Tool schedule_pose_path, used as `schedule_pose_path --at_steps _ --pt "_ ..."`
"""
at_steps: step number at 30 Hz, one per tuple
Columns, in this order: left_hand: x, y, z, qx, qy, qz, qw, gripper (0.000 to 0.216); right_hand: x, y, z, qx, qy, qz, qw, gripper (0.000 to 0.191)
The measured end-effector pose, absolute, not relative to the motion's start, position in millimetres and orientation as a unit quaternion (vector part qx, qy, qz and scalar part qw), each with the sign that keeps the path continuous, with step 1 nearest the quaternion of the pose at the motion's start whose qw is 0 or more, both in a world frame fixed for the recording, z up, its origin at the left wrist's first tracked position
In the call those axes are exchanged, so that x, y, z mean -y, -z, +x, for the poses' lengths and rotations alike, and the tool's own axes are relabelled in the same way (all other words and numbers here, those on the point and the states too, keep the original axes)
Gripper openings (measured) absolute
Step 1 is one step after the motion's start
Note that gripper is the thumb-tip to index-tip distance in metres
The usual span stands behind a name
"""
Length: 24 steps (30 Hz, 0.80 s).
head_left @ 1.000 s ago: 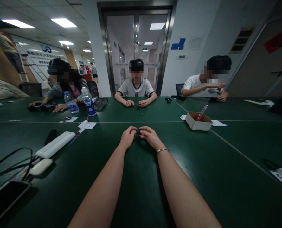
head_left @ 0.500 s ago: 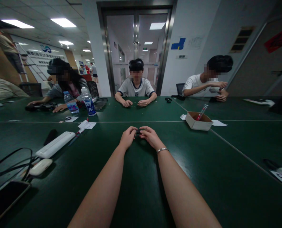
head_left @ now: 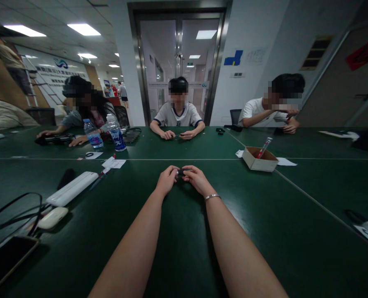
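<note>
A small black object with a shiny silvery end point(head_left: 180, 172) bridges the fingertips of both hands, just above or on the dark green table point(head_left: 184, 231). Its kind is too small to make out. My left hand point(head_left: 167, 179) pinches the silvery end from the left. From the other side, my right hand point(head_left: 196, 178) grips the black end, with a metal bracelet at the wrist. Fingers cover much of the object.
To the right stands an open cardboard box point(head_left: 260, 163) holding a red-and-clear tube. A white power strip point(head_left: 74, 188), white case point(head_left: 53, 218), cables and a phone point(head_left: 10, 260) lie at left. Two bottles point(head_left: 117, 134) stand farther off. Co-workers sit across the table.
My hands stay almost in place; slightly more of the silvery end shows between them. The co-worker at right has lifted a hand toward their face. The person opposite has shifted their hands slightly.
</note>
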State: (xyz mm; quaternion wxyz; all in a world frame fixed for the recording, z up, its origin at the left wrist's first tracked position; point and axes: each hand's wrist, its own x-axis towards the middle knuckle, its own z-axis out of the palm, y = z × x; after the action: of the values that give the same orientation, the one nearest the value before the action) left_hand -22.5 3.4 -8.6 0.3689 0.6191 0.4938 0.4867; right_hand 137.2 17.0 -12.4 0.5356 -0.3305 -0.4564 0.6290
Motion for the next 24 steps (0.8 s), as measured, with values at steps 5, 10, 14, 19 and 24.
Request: schedule_pose_path --at_steps 5,10,14,19,24 --pt "-4.5 9.5 -23.7 -0.492 -0.492 0.619 0.364 0.026 -16.8 12.6 137.3 0.458 -0.629 -0.325 0.538 0.033" --pt "-5.2 10.0 -24.6 -0.494 -0.495 0.617 0.362 0.024 -16.7 12.4 137.5 0.455 -0.629 -0.330 0.537 0.030" --pt "-4.8 9.5 -24.6 -0.503 -0.486 0.617 0.360 0.025 -15.9 12.0 137.7 0.457 -0.631 -0.327 0.536 0.030" --pt "-6.7 12.4 -24.8 -0.492 -0.495 0.621 0.356 0.026 -15.8 12.0 137.9 0.455 -0.630 -0.328 0.537 0.031" --pt "-7.7 13.8 -24.0 -0.494 -0.502 0.617 0.352 0.023 -15.8 11.6 137.6 0.451 -0.631 -0.329 0.539 0.030"
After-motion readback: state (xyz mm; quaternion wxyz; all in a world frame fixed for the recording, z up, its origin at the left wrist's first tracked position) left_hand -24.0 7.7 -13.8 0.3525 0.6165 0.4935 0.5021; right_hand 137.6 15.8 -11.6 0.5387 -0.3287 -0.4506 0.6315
